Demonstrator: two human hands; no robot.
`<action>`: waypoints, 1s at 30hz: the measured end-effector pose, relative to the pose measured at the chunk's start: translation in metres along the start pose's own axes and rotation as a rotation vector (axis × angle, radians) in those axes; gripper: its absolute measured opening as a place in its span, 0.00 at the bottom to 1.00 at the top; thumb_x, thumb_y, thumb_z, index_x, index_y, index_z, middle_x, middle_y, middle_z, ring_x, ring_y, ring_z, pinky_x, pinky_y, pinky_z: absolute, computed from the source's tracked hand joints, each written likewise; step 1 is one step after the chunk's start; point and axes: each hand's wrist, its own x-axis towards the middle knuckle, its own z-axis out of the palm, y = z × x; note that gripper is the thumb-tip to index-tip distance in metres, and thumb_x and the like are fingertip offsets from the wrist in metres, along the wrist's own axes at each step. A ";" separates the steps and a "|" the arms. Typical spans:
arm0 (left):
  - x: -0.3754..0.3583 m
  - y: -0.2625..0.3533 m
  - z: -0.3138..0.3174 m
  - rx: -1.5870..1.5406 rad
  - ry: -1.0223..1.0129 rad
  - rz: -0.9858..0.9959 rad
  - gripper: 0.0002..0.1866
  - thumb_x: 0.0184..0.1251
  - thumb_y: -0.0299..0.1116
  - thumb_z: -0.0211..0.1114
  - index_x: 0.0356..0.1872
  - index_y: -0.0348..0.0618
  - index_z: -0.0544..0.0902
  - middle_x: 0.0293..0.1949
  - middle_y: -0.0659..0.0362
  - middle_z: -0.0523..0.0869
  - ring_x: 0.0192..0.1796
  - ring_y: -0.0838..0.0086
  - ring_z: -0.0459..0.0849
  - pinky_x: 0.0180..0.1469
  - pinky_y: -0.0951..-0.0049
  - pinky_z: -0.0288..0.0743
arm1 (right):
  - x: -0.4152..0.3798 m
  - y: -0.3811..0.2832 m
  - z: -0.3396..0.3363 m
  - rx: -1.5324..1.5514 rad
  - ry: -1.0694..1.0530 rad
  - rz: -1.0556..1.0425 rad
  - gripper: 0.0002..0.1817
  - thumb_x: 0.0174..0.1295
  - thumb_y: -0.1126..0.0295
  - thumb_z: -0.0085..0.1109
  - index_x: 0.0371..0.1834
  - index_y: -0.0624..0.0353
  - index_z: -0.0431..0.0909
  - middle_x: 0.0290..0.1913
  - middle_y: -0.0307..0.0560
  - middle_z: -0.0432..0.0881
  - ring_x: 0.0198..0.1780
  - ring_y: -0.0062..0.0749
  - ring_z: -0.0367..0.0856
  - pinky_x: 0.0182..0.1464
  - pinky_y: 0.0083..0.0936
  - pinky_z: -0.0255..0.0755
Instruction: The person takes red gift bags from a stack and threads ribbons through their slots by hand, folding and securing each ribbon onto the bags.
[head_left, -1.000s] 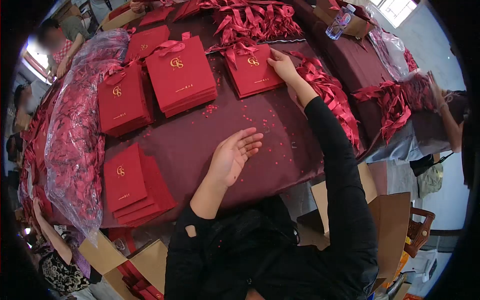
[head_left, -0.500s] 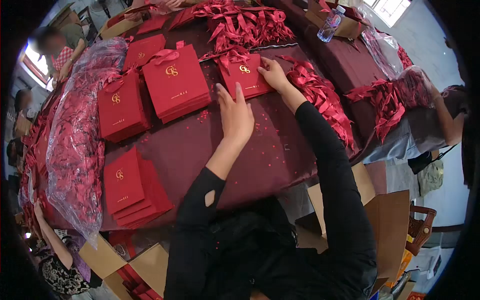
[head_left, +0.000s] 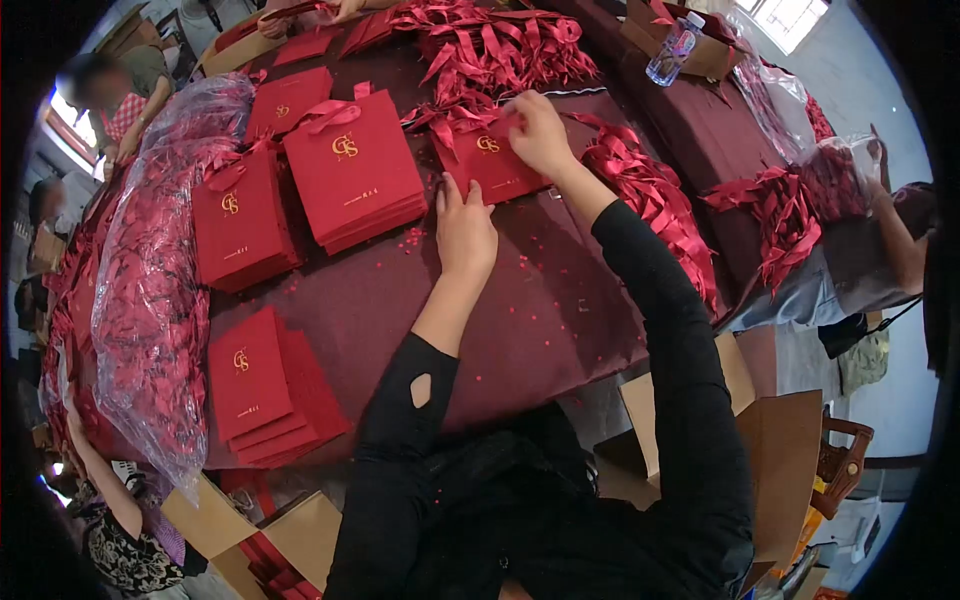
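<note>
The flat red gold-lettered paper bag (head_left: 498, 172) lies on the maroon-clothed table (head_left: 500, 340), the left hand (head_left: 467, 235) touching its near edge, fingers extended. The right hand (head_left: 541, 138) curls its fingers near the far corner, grip unclear. Probably light, stiffish, creasable; best held by edges.

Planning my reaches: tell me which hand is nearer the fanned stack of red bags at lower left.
Left. The left hand is beyond and to the right of the fanned stack; the right hand is farther right and farther out.
</note>
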 end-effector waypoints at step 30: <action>-0.003 0.000 -0.002 -0.056 -0.004 -0.014 0.23 0.63 0.31 0.62 0.59 0.30 0.77 0.67 0.32 0.66 0.67 0.42 0.67 0.69 0.55 0.64 | 0.055 -0.028 0.019 0.081 -0.364 0.342 0.28 0.57 0.67 0.56 0.64 0.62 0.72 0.36 0.58 0.84 0.36 0.42 0.83 0.42 0.37 0.78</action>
